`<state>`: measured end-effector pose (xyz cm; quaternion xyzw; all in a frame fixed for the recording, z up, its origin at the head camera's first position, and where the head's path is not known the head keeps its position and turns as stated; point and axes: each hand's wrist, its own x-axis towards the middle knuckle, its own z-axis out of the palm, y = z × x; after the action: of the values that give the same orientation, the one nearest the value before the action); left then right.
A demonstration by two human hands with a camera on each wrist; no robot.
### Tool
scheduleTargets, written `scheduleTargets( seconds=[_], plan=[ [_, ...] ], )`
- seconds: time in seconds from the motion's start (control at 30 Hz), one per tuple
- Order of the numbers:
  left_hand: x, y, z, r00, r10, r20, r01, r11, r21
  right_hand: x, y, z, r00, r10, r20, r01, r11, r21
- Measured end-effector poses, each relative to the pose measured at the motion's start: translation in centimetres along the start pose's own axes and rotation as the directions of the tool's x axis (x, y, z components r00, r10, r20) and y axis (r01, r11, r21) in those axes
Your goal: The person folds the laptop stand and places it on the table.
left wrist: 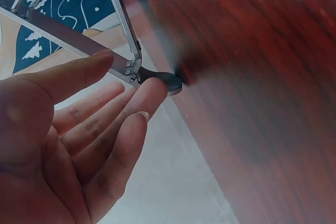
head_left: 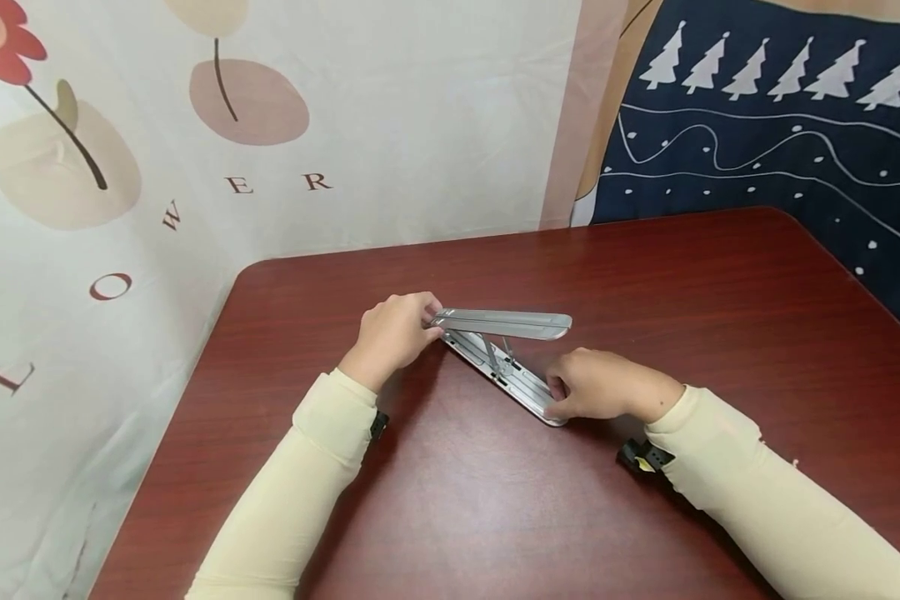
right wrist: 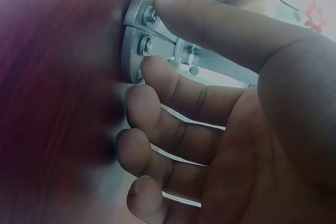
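A silver folding laptop stand (head_left: 504, 323) is partly unfolded on the table, its upper plate raised over the lower one, with thin support struts between them. At the far-left end, where the two plates meet, my left hand (head_left: 392, 335) holds it between thumb and fingers. The left wrist view shows the hinge (left wrist: 134, 67) close to those fingertips. My right hand (head_left: 607, 385) pinches the near right end of the lower plate. That rounded end (right wrist: 128, 56), with two round fittings, lies between thumb and index finger in the right wrist view; the other fingers curl loosely beside it.
The stand is on a reddish-brown wooden table (head_left: 465, 517) with rounded far corners. Behind it hang a pale floral cloth (head_left: 420, 142) and a dark blue cloth (head_left: 720, 200) with white trees. A black wrist camera (head_left: 633, 456) sits under my right sleeve.
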<state>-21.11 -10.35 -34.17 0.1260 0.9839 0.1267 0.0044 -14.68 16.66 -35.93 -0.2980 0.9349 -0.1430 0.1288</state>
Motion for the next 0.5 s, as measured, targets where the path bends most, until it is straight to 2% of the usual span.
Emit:
scheduleTargets(
  seconds=[0.2, 0.33, 0.5],
  plan=[
    [0.28, 0.16, -0.02, 1.0, -0.005, -0.005, 0.005, 1.0, 0.01, -0.19, -0.67, -0.02, 0.999, -0.042, -0.012, 0.041, 0.999, -0.016],
    [0.48, 0.23, 0.13, 1.0, 0.006, 0.001, -0.006, 1.0, 0.01, -0.22, -0.84, 0.22, 0.994, -0.104, -0.027, 0.104, 0.995, -0.005],
    [0.65, 0.27, 0.29, 1.0, 0.015, 0.0, -0.015, 1.0, 0.012, -0.16, -1.0, 0.42, 0.978, -0.203, -0.049, 0.205, 0.978, 0.038]
  ],
)
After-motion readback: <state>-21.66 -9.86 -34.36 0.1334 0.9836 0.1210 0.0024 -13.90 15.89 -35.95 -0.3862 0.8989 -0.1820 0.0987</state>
